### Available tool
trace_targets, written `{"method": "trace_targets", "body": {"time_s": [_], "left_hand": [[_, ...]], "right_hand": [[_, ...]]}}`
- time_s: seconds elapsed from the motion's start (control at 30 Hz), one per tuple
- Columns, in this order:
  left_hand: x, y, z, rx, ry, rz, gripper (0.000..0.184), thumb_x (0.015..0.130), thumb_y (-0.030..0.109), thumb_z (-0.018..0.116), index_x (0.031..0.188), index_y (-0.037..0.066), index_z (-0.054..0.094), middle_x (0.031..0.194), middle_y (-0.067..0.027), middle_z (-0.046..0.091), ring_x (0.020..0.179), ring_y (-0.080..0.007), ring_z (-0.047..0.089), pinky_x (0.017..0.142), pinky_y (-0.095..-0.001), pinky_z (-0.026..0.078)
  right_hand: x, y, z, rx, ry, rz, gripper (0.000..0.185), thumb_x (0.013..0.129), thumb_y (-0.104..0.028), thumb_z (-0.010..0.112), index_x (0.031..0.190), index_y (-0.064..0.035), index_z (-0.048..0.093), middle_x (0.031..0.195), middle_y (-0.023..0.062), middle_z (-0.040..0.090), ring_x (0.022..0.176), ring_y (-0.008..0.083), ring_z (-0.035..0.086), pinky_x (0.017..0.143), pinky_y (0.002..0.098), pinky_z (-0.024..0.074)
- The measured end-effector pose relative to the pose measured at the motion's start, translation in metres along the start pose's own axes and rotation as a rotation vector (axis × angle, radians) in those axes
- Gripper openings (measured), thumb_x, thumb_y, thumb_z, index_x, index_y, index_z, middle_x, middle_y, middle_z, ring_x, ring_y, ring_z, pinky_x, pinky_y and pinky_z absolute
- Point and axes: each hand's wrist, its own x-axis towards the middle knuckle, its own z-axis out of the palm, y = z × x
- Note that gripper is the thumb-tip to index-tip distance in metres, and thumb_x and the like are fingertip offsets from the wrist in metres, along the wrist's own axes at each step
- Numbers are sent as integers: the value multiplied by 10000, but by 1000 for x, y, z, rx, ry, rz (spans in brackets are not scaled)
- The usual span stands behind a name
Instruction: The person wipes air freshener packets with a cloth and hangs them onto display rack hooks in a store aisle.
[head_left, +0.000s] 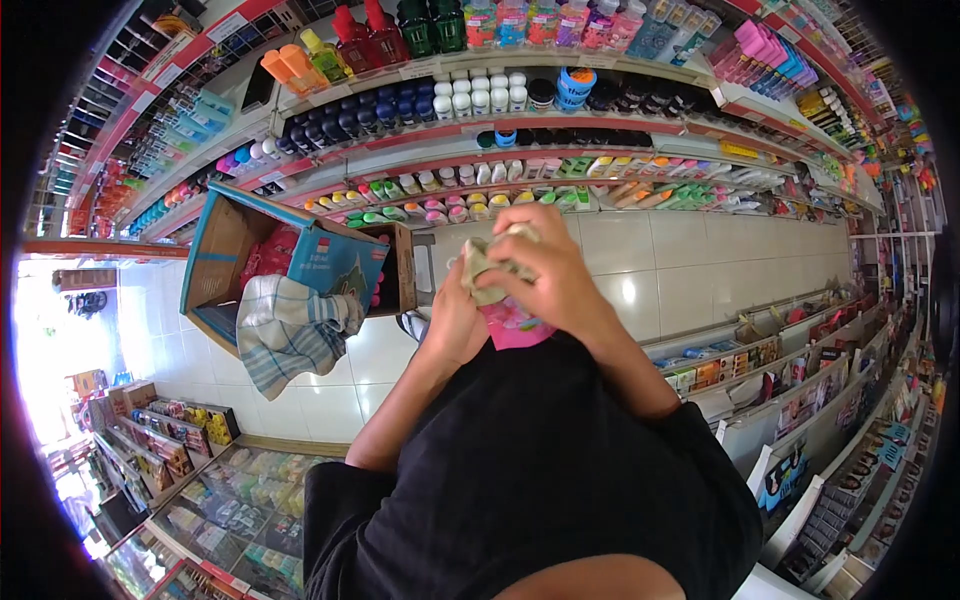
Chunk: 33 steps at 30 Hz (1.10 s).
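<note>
In front of my chest my left hand (pixel 460 318) is closed at the side of a pink packet (pixel 520 328) with a flower-like print. My right hand (pixel 548 268) has its fingers bent around a crumpled pale green cloth (pixel 482 285). The cloth lies against the upper part of the packet and hides it. Left of my hands, a checked blue-and-white cloth (pixel 290 330) hangs over the edge of an open blue cardboard box (pixel 325 262). Some red packaging (pixel 270 252) shows inside that box.
Ahead, shelves hold rows of white-capped roll-on bottles (pixel 480 95), dark jars and colourful bottles (pixel 540 22). A smaller brown box (pixel 402 270) with pink items adjoins the blue box. Shelves of boxed goods (pixel 720 370) stand right; a glass display case (pixel 240 500) is lower left.
</note>
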Motion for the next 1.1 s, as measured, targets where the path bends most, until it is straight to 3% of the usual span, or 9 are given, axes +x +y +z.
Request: {"method": "trace_targets", "body": {"time_s": [0.2, 0.27, 0.47, 0.53, 0.57, 0.7, 0.93, 1.0, 1.1], "left_hand": [[-2, 16, 10, -356, -131, -8, 501, 1019, 374, 277, 1289, -26, 410, 1240, -154, 519, 1135, -250, 533, 1001, -421, 411], [7, 13, 5, -343, -138, 14, 503, 1019, 373, 274, 1300, -24, 402, 1240, -151, 516, 1134, -248, 532, 1001, -422, 410], [14, -14, -11, -275, -41, -74, 402, 1003, 281, 312, 1274, 11, 437, 1166, -127, 549, 1093, -225, 547, 922, -381, 465], [26, -11, -25, -718, -448, -145, 360, 981, 268, 351, 1220, 33, 483, 1118, -114, 571, 1086, -211, 547, 866, -347, 489], [26, -12, -23, -585, -187, -184, 364, 971, 301, 365, 1186, 45, 509, 1131, -108, 581, 1094, -209, 538, 900, -359, 466], [34, 17, -28, -679, -152, 51, 418, 971, 299, 328, 1255, 25, 465, 1263, -135, 531, 1194, -269, 479, 1071, -441, 315], [26, 43, -18, -383, -140, 152, 446, 973, 295, 323, 1294, 2, 423, 1315, -146, 484, 1228, -297, 454, 1054, -467, 343], [10, 36, 4, 300, -96, 242, 426, 988, 314, 292, 1252, 22, 456, 1188, -124, 552, 1061, -239, 559, 936, -394, 441], [26, 17, -8, -346, -113, -68, 400, 981, 324, 325, 1187, 26, 496, 1130, -111, 580, 984, -231, 588, 866, -367, 465]], "right_hand": [[-17, 62, -25, -163, 231, 154, 166, 746, -23, 683, 861, -5, 565, 835, 114, 572, 740, 275, 586, 670, 325, 471], [-14, 51, -36, 272, 344, 593, 153, 771, -1, 636, 902, -3, 557, 820, 110, 579, 745, 246, 599, 669, 311, 470], [-8, -7, 6, -36, 45, 71, 273, 718, -19, 660, 987, -42, 617, 983, 84, 569, 1012, 269, 517, 868, 343, 427], [-24, -9, 15, -89, -33, 63, 292, 697, -13, 652, 987, -36, 635, 990, 79, 574, 1015, 279, 504, 877, 358, 431], [-28, -8, 19, -142, -108, 43, 312, 676, -8, 644, 987, -31, 653, 998, 75, 580, 1017, 289, 490, 885, 373, 434], [-61, -8, 3, -312, -313, 167, 321, 668, 52, 653, 977, -32, 677, 991, 62, 612, 983, 280, 523, 863, 349, 450], [-22, -13, -12, 98, 262, 188, 244, 736, -21, 703, 964, -8, 618, 1007, 124, 581, 916, 300, 566, 779, 368, 477], [-9, -16, 5, 6, 278, 91, 286, 721, -47, 722, 979, -13, 604, 1025, 141, 562, 935, 314, 548, 799, 376, 468], [-5, -18, 17, -180, 115, 12, 256, 684, -46, 722, 902, -28, 590, 998, 108, 545, 978, 325, 505, 836, 387, 442]]}}
